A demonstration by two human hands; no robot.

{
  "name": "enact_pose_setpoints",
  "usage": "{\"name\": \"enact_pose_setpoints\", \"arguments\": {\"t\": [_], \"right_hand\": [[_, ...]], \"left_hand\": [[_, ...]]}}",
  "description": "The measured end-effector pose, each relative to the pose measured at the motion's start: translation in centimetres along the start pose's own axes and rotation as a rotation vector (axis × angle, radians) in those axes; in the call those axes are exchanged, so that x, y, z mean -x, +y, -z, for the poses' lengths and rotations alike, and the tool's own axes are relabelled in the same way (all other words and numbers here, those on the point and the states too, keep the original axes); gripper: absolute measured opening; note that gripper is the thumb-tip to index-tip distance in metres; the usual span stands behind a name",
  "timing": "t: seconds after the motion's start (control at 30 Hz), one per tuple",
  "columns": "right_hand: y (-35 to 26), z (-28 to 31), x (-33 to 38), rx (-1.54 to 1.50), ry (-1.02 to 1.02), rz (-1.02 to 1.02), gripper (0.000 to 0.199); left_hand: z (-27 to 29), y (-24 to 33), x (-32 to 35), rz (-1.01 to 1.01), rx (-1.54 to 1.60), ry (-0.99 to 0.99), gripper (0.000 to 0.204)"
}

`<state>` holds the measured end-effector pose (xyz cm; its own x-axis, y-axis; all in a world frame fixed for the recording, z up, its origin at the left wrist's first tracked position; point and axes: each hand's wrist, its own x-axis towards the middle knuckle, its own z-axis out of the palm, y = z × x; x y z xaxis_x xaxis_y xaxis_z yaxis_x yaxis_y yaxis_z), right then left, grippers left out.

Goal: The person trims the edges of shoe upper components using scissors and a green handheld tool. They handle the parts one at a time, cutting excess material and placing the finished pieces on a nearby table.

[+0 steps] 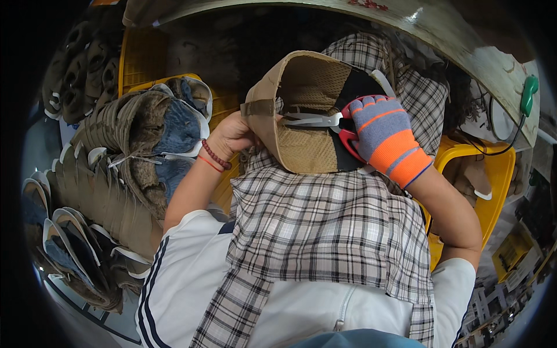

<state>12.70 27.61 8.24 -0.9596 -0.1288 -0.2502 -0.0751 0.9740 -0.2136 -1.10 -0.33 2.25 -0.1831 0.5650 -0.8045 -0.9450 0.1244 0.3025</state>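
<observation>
A tan boot upper (307,156) with a mesh-textured lining and a black section is held up above my lap, its wide opening toward me. My left hand (232,134), bare with a bead bracelet and a red cord at the wrist, pinches the upper's left edge. Red-handled scissors (316,120) are in my right hand (383,130), which wears a grey and orange glove. Their metal blades point left across the opening, toward the edge by my left hand. The blade tips are hard to make out there.
Stacked boot uppers (87,180) with fleecy and blue linings lie at my left, by a yellow crate (136,61). A worktable edge (464,52) curves across the far side, with a green-handled tool (528,95) at right. A yellow chair-like frame (503,174) stands beside my right arm.
</observation>
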Motion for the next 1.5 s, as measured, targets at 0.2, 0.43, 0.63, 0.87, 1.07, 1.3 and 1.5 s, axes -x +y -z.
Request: {"name": "enact_pose_setpoints", "arguments": {"t": [0.2,0.43,0.63,0.87,1.07,1.3,1.5], "right_hand": [[-0.2,0.0,-0.6,-0.011,0.044,0.036,0.027],[-0.2,1.4,-0.5,-0.098,-0.229,-0.11,0.029],[0.4,1.7,0.9,-0.152,0.027,0.046,0.038],[0.4,0.9,-0.6,-0.008,-0.14,0.093,0.038],[0.8,0.4,-0.4,0.03,-0.086,0.124,0.034],[3.0,0.0,3.0,-0.176,-0.032,-0.162,0.045],[3.9,-0.4,5.2,-0.17,-0.116,-0.145,0.055]], "left_hand": [[0.2,-0.4,0.0,-0.018,0.011,-0.005,0.027],[0.4,-0.5,-0.1,0.001,-0.028,0.011,0.027],[-0.3,-0.4,0.1,0.004,0.002,-0.017,0.028],[-0.8,-0.4,-0.2,-0.021,-0.016,0.035,0.029],[-0.2,-0.7,-0.8,-0.041,-0.049,0.02,0.028],[-1.7,-0.7,0.5,-0.078,-0.114,0.085,0.028],[-1.7,-1.2,0.2,-0.108,-0.159,0.031,0.039]]}}
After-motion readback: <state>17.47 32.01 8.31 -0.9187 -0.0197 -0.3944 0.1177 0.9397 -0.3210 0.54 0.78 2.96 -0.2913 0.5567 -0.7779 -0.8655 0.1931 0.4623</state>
